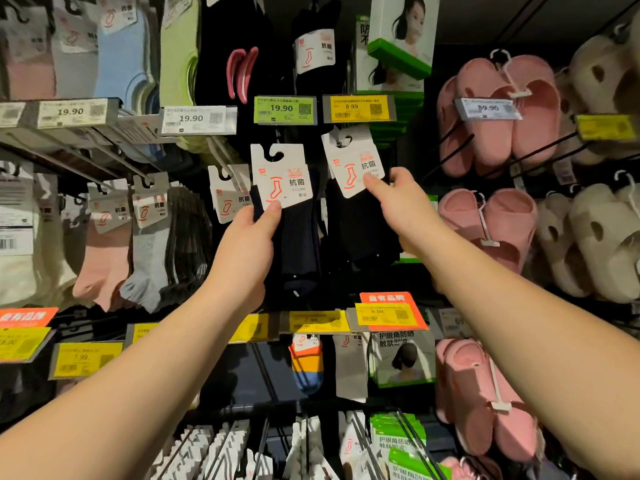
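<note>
At the middle of a shop's hanging sock rack, two bare arms reach up from the bottom of the view. The left hand (247, 244) grips a navy sock pack (298, 244), thumb pressed on the lower edge of its white header card (282, 174) and fingers wrapped behind the fabric. This pack stands upright: its long axis runs vertically, the card's hook slot pointing up and the socks hanging straight down. Just to its right, the right hand (398, 199) pinches a second dark sock pack (360, 233) by the lower right corner of its tilted card (351, 162). That card's hook end leans up and to the left, so the pack's long axis slants slightly; whether the slot sits on a peg is hard to tell against the dark backing. Above the two packs are a green price tag (281, 109) reading 19.90 and a yellow price tag (356, 108) reading 8.99. Pink slippers (498, 116) hang to the right, and pink and grey socks (121, 258) hang to the left.
</note>
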{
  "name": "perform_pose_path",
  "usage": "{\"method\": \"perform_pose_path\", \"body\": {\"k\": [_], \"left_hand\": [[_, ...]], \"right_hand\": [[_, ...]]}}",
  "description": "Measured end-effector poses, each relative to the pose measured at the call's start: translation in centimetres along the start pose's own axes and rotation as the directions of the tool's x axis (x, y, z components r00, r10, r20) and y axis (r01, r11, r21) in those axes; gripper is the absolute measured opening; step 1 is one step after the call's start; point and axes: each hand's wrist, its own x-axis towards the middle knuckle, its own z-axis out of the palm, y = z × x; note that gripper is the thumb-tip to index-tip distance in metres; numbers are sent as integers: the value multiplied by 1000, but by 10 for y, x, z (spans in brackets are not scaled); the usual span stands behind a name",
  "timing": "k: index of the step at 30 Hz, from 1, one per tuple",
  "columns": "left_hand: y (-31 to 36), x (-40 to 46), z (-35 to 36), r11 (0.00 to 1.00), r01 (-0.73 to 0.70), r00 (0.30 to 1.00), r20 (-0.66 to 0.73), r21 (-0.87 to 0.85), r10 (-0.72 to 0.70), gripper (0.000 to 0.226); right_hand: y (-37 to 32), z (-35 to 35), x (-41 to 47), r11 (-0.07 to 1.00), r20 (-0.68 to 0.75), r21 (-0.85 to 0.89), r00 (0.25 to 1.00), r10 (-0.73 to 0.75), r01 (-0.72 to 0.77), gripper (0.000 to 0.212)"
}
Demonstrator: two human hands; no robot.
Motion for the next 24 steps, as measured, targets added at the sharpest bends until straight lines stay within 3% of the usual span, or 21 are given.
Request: {"method": "perform_pose_path", "body": {"k": [4, 9, 15, 21, 24], "left_hand": [[-2, 0, 0, 1000, 14, 1000, 19, -16, -14, 19], [-3, 1, 2, 1000, 20, 1000, 7, -4, -20, 25], [-2, 1, 6, 1000, 20, 999, 33, -5, -20, 22], [4, -1, 6, 1000, 13, 999, 49, -11, -13, 21], [6, -2, 7, 1000, 3, 999, 45, -9, -3, 23]], "right_hand": [[8, 0, 0, 998, -1, 1, 998, -55, 55, 27], [9, 2, 7, 996, -29, 67, 998, -56, 58, 27], [1, 4, 17, 983, -43, 183, 998, 36, -28, 46], [3, 4, 22, 952, 15, 291, 995, 94, -95, 45], [13, 5, 22, 947, 10, 290, 990, 142, -139, 61]]}}
